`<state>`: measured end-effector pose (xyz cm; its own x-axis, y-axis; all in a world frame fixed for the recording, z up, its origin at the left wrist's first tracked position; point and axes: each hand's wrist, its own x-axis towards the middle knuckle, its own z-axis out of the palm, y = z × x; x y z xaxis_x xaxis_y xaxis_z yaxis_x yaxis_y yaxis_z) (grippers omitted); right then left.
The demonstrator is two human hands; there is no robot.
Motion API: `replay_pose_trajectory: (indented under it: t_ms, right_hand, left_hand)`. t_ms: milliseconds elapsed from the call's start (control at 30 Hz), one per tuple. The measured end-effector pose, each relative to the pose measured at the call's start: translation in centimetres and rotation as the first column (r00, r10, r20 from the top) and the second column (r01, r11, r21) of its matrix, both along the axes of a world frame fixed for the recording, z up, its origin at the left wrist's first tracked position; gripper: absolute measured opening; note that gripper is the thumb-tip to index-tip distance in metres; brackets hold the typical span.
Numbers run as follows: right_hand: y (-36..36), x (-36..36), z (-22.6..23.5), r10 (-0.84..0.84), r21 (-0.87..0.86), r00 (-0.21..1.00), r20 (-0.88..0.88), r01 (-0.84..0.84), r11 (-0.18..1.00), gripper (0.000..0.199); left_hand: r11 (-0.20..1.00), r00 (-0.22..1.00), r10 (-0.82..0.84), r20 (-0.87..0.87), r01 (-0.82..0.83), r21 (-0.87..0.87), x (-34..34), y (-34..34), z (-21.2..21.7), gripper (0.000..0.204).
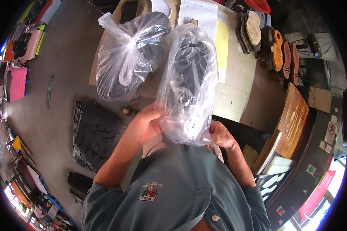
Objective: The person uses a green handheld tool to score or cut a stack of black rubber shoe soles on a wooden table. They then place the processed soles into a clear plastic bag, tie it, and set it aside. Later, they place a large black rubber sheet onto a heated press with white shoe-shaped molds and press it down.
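A long clear plastic bag point(194, 86) with dark contents lies in front of me, its far part on the table and its near end close to my shirt. My left hand point(145, 122) pinches the bag's near left edge between thumb and fingers. At the near right corner my right hand point(220, 134) has its fingers closed on the plastic, partly hidden by it. What the dark contents are, the crumpled, shiny film does not let me tell. To the left lies another clear bag, a knotted one point(121, 63), also with something dark inside; neither hand touches it.
Papers point(198, 13) and a yellow sheet point(221, 44) lie on the pale table point(239, 84). Sole-shaped pieces point(277, 50) stand in a row at the right, near a fan point(300, 29). A stack of black sheets point(96, 134) sits low on my left. Wooden boards point(291, 119) lean at right.
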<state>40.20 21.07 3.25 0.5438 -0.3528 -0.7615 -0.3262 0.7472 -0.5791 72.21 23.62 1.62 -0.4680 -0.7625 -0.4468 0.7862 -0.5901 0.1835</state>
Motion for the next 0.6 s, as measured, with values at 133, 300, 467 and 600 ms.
replay_pose_trajectory:
  t_ms: [133, 300, 467, 600]
  right_hand:
    - [-0.3, 0.0, -2.6, 0.046, -0.321, 0.983, -0.175, -0.102, 0.942, 0.02]
    - [1.0, 0.4, -9.3, -0.121, -0.692, 0.891, -0.437, -0.247, 0.678, 0.025]
    - [2.5, 0.8, -18.5, -0.273, -0.866, 0.945, -0.181, -0.022, 0.499, 0.041]
    - [-0.8, 1.5, -21.9, -0.33, -0.736, 0.889, -0.319, -0.012, 0.677, 0.046]
  left_hand:
    - [0.993, 0.989, 0.121, 0.084, -0.122, 0.003, -1.8, 1.5, -2.5, 0.024]
    - [0.969, 0.77, 0.102, 0.63, 0.066, -0.237, -1.5, 2.1, -5.8, 0.019]
    - [0.911, 0.12, 0.2, 0.972, 0.343, -0.23, -0.4, 2.4, -10.2, 0.019]
    - [0.914, 0.042, 0.308, 0.951, 0.263, -0.308, -0.9, -1.4, -15.9, 0.02]
